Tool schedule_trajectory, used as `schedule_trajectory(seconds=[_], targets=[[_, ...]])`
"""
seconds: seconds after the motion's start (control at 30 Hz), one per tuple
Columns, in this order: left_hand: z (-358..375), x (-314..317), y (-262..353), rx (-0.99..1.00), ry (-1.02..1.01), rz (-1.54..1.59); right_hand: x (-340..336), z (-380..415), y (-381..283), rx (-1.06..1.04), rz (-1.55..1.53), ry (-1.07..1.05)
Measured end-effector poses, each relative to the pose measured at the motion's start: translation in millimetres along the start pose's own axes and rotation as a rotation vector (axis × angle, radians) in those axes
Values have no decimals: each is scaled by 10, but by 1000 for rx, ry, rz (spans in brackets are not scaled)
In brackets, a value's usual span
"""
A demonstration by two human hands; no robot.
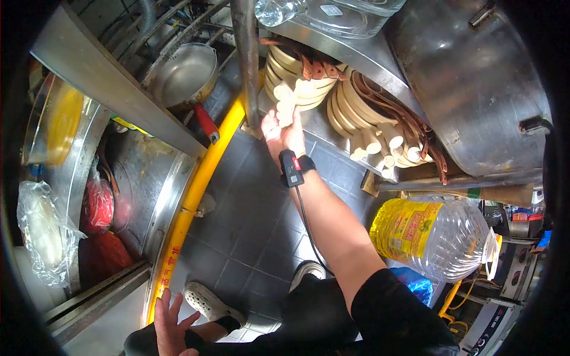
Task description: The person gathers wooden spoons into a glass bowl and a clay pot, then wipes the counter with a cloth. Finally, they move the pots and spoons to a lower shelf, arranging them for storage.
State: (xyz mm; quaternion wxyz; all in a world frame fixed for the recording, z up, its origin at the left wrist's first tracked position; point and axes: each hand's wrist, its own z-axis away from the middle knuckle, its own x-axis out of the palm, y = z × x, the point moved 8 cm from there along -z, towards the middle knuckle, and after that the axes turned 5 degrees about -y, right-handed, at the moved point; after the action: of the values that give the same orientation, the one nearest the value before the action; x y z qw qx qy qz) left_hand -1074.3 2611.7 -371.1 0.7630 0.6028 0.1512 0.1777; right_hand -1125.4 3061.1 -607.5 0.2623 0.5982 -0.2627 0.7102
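Note:
My right hand [285, 137] reaches forward, palm up, its fingers around a short cream handle [287, 111] of a stack of cream clay pots [303, 95] on a low metal shelf. A black device is strapped to that wrist, with a cable running down from it. Beside it sits a second stack of cream clay pots [347, 113], handles pointing toward me. Brown pieces [317, 68] rest on both stacks; what they are I cannot make out. Near the bottom left, my left hand [171, 326] holds nothing, fingers apart.
A yellow pipe [191, 202] crosses the left side. Beyond it are a pan [185, 76] with a red handle and a metal counter [160, 178]. On the right stand a large steel pot [469, 89] and a big plastic oil bottle [436, 237]. Dark tiles [249, 207] cover the floor.

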Motion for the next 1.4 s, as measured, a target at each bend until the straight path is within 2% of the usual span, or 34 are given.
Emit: schedule_trajectory(seconds=[0.03, 0.1, 0.17, 0.23, 0.3, 0.57, 0.83, 0.9, 0.97, 1.0, 1.1, 1.27, 1.33, 1.4], targets=[[28, -10, -59, 1, 2, 1, -19, 64, -60, -46, 170, 139], [137, -167, -305, -116, 184, 51, 119, 167, -112, -40, 249, 165], [144, -184, -320, -126, 194, 48, 99, 152, -138, -36, 329, 191], [81, -193, -262, -138, 196, 44, -53, 34, -212, -96, 181, 192], [-62, -35, -28, -27, -4, 9, -60, 8, -226, -130, 138, 261], [-48, -152, -35, -101, 74, 84, 86, -640, -328, -205, -72, 143], [-104, -280, -83, -166, 70, 71, 102, -1049, -408, -307, -105, 195], [-116, -286, -99, -187, 105, 162, 176, -1191, -407, -285, -116, 159], [-115, -306, -107, -181, 107, 157, 204, -1296, -508, -370, -67, 190], [-119, -310, -114, -177, 110, 156, 242, -1307, -493, -353, -18, 217], [-138, -296, -114, -173, 126, 195, 267, -1427, -448, -318, -26, 61], [-115, -267, -96, -170, 93, 153, 285, -1380, -403, -343, 26, 170], [-120, -238, -71, -175, 95, 162, 214, -1378, -394, -174, 356, 230], [-136, -214, -34, -158, 79, 162, 92, -1160, -245, 101, 496, 72]])
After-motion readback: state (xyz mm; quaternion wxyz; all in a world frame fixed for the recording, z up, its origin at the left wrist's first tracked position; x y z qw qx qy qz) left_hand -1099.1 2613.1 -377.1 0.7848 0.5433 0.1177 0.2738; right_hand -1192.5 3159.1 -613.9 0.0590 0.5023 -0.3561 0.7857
